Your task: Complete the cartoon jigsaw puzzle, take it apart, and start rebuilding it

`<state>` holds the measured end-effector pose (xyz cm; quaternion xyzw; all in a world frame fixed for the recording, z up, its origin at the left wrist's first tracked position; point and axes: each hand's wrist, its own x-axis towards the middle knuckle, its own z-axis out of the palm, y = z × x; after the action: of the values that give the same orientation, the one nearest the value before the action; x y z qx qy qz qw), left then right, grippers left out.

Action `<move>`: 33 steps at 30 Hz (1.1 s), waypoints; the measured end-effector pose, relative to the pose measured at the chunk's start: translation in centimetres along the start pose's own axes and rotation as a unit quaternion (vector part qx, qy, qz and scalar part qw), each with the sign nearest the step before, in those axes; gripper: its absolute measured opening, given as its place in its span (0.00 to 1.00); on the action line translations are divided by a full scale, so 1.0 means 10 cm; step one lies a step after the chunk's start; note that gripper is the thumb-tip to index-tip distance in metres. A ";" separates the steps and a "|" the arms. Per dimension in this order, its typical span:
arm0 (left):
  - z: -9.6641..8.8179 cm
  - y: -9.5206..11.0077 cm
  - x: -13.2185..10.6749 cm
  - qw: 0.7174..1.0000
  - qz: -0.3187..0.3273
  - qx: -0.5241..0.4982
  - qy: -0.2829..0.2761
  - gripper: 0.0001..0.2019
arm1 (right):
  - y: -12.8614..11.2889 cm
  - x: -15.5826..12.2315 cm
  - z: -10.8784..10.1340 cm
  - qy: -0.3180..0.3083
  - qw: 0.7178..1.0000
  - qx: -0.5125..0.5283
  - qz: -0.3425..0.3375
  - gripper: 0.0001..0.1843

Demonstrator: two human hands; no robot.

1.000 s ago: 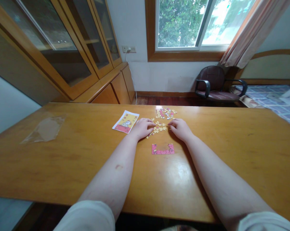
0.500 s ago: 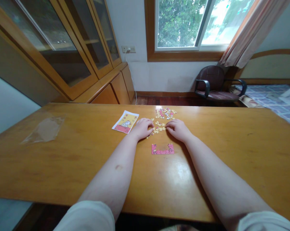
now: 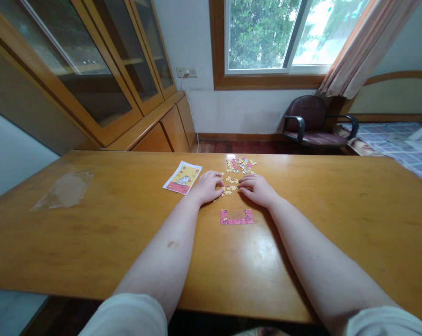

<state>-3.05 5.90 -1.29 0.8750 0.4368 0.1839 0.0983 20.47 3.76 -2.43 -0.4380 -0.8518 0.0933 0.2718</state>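
Note:
Loose yellow puzzle pieces [image 3: 229,188] lie on the wooden table between my two hands. My left hand [image 3: 207,186] rests at their left side, fingers curved and apart from the thumb, with no piece visible in its grasp. On the right, my right hand [image 3: 256,189] lies with its fingers stretched toward the pieces, its fingertips at the pile's edge. Nearer to me is a joined pink puzzle section [image 3: 236,220], U-shaped with a gap in its upper middle. Beyond the hands sits a heap of mixed pink, yellow and white puzzle pieces [image 3: 241,164].
A picture card [image 3: 183,178] with a white animal on yellow and pink lies left of my left hand. Farther left on the table [image 3: 127,242] is a clear plastic bag [image 3: 67,187]. Behind the table stand a glass-door cabinet [image 3: 141,112] and an armchair [image 3: 311,116].
My right hand has shifted slightly left and toward me, among the yellow pieces. A few of those pieces sit a little farther left. My left hand has hardly moved.

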 end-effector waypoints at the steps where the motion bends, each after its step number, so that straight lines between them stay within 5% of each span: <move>1: 0.00 0.00 0.00 1.000 0.000 -0.007 0.001 0.07 | -0.01 0.00 -0.01 -0.002 1.000 -0.002 0.002 0.10; 6: -0.04 0.02 0.01 0.999 -0.014 -0.050 -0.010 0.06 | -0.11 -0.01 -0.01 -0.043 0.999 -0.020 0.017 0.12; 12: -0.03 0.01 0.01 0.983 -0.075 -0.166 0.035 0.08 | -0.26 -0.04 0.04 -0.116 0.993 -0.015 0.008 0.27; 20: -0.01 0.10 0.01 0.961 -0.078 -0.265 0.007 0.09 | -0.21 0.01 0.03 0.049 0.999 0.006 0.007 0.14; 29: 0.05 0.17 0.03 0.942 -0.055 -0.325 -0.059 0.08 | -0.25 0.03 0.07 0.038 0.996 0.075 -0.014 0.04; 33: 0.00 0.17 0.02 0.977 -0.018 -0.208 -0.035 0.12 | -0.21 0.03 0.08 0.019 0.997 0.050 0.051 0.05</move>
<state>-1.63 5.05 -0.69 0.8334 0.4009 0.2384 0.2964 18.42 2.86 -2.16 -0.4688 -0.8170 0.1412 0.3046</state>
